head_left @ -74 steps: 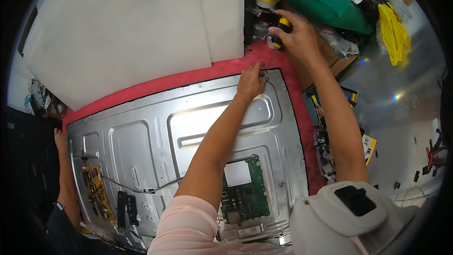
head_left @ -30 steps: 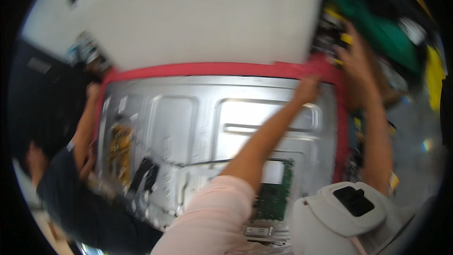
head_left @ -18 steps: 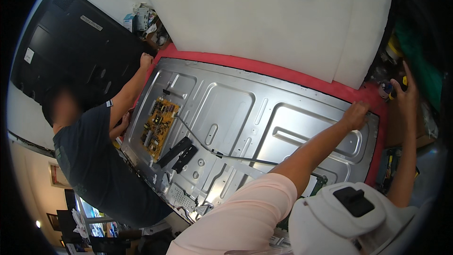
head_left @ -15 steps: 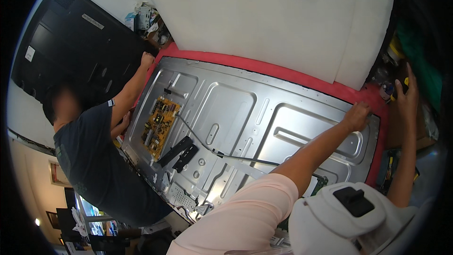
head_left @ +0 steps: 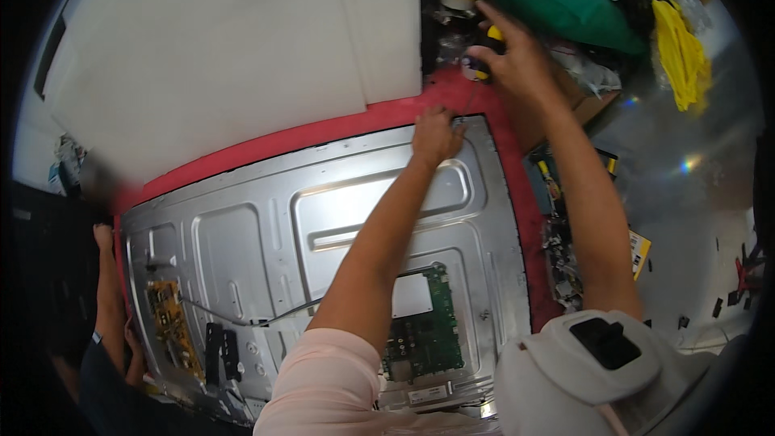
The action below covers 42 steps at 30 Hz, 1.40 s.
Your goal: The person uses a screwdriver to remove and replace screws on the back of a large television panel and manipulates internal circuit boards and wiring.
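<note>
A large silver metal back panel of a flat screen (head_left: pixel 230 238) lies on a red padded surface (head_left: pixel 315 129). My left hand (head_left: pixel 437 137) rests at its far right corner, fingers curled; what they grip, if anything, is hidden. Beyond that corner my right hand (head_left: pixel 517 60) is closed round a screwdriver (head_left: pixel 476 69) with a yellow and black handle. Its thin shaft points down toward the panel corner beside my left fingers. A green circuit board (head_left: pixel 440 315) sits on the panel by my left forearm, and a yellow-brown board (head_left: pixel 169 327) at the left end.
A large white sheet (head_left: pixel 242 48) stands behind the panel. At the left, another person's hand (head_left: pixel 102 234) is at the panel's far left corner. Green cloth (head_left: pixel 557 4) and a yellow bag (head_left: pixel 682 56) lie at the far right. A white casing (head_left: pixel 557 387) covers the lower right.
The view has swung right, so the panel and the other person sit further left. My right hand with the screwdriver has come closer to the panel corner, where my left hand stays.
</note>
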{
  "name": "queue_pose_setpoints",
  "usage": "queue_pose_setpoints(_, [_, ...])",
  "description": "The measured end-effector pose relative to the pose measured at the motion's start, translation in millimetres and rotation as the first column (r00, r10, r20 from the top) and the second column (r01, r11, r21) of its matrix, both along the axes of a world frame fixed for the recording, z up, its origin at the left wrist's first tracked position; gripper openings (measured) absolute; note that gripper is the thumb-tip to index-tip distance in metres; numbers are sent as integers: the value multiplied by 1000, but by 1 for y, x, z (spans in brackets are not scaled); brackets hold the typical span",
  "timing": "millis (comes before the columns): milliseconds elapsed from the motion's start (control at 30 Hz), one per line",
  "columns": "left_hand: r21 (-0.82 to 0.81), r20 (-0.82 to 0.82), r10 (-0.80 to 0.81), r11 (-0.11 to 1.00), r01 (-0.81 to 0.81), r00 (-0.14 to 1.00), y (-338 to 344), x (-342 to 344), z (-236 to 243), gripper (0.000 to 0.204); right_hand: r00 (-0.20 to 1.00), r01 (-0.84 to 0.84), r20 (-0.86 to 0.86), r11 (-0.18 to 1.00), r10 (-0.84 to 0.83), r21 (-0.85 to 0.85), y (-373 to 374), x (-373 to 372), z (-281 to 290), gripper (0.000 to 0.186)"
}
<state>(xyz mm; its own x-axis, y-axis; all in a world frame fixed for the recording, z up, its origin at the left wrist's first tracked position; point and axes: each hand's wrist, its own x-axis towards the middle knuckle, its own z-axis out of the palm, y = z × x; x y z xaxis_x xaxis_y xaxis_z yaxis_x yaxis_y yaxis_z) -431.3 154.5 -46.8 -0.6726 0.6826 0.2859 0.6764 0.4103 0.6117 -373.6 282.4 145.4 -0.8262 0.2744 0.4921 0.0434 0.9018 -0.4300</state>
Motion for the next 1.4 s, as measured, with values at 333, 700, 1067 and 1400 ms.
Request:
queue_pose_setpoints(333, [47, -9, -73, 996, 73, 997, -5, 6, 9, 31, 998, -45, -37, 996, 42, -76, 7, 16, -1, 65])
queue_pose_setpoints(700, [-13, -32, -65, 998, 65, 997, -4, 8, 17, 41, 999, 28, 29, 999, -27, -24, -8, 7, -1, 70])
queue_pose_setpoints(1067, [-15, 57, -81, 997, 82, 995, -3, 8, 22, 50, 966, -25, -254, 997, 45, 79, 2, -2, -18, 72])
queue_pose_setpoints(1400, [4, -40, -89, 996, 89, 995, -1, 10, 20, 48, 946, -119, -305, 993, 106, -26, -6, -5, -18, 73])
